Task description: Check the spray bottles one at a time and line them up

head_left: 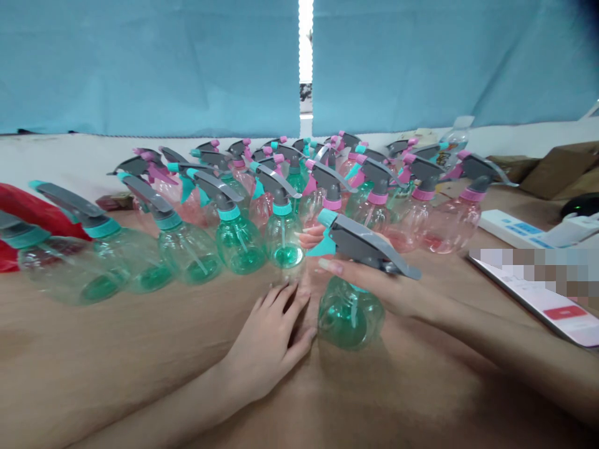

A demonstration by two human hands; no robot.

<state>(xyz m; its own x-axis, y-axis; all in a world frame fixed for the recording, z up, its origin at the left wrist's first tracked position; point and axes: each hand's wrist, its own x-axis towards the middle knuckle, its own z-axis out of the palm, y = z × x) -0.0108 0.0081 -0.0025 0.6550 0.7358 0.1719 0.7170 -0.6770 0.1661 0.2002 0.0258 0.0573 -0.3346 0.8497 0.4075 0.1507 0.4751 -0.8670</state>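
A green-tinted spray bottle (350, 315) with a teal collar and grey trigger head stands at the front, its teal nozzle pointing left. My right hand (379, 280) is closed round its neck, just under the grey head. Left of that bottle, my left hand (276, 330) rests palm down on the table (187, 362), fingers apart and holding nothing. Behind both hands stand several more spray bottles in rows: green ones with teal collars, such as one bottle (241, 244), and pink ones, such as another bottle (452, 224) at the right.
A phone (533, 293) lies at the right, near a white power strip (510, 229). Cardboard boxes (556, 171) and a clear bottle (458, 137) stand at the back right. Something red (14, 206) is at the far left. A blue curtain (140, 68) hangs behind.
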